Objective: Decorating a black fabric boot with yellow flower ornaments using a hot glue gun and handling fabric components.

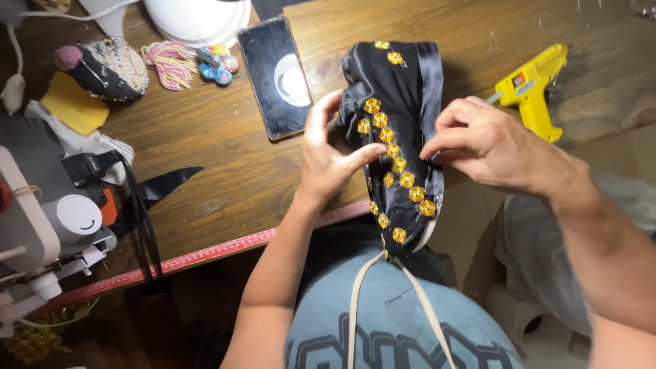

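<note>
A black satin piece (410, 89) with a curved row of gold flower-shaped beads (396, 164) is held up over the wooden table's edge. My left hand (328, 154) grips its left side, thumb pressing near the bead row. My right hand (492, 147) pinches the satin's right edge with fingertips close together. Two cream cords (355, 301) hang from the piece's lower end over my lap.
A yellow glue gun (533, 85) lies at the right. A dark phone (277, 75) lies face up behind my left hand. A pincushion (109, 67), pink yarn (171, 63), a sewing machine (41, 219) and black ribbon (147, 198) sit at the left. A red measuring tape (205, 254) lines the table edge.
</note>
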